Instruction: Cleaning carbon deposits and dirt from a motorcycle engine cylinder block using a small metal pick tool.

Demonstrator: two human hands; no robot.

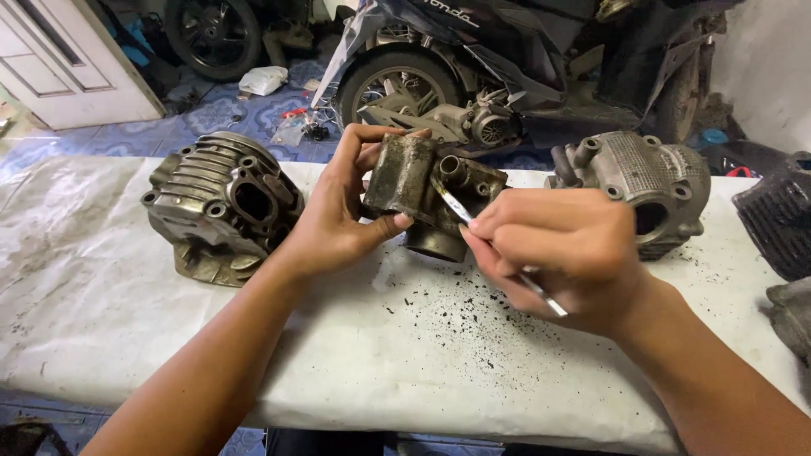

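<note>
Far left, on table: a finned grey cast-metal cylinder head (221, 205) with a dark oval port rests on my white cloth-covered table (101, 295), well apart from my hands.
Left hand: my left hand (342, 211) is clenched around the grimy brown-grey metal engine cylinder block (422, 190); the thumb lies along its lower edge, the fingers wrap over the top.
Held part, position: I hold the cylinder block raised above the table, between the two parts resting on the cloth, its round sleeve end pointing down toward the cloth.
Tool: a thin silver metal scraping blade (460, 209) has its tip touching the upper face of the cylinder block, just beside a small round bore.
Right hand: my right hand (562, 249) is pinched shut on the blade; the tool's rear end projects below my palm.
Table below hands: black loose debris flecks (456, 329) are scattered on the cloth under and just right of the block.
Right, on table: a second grey cast-metal engine casting (638, 181) with a ribbed top panel sits near my right hand.
Far right edge: a black finned part (781, 215), partly cropped.
Background: a dark scooter (507, 67) stands on the floor beyond the table.
</note>
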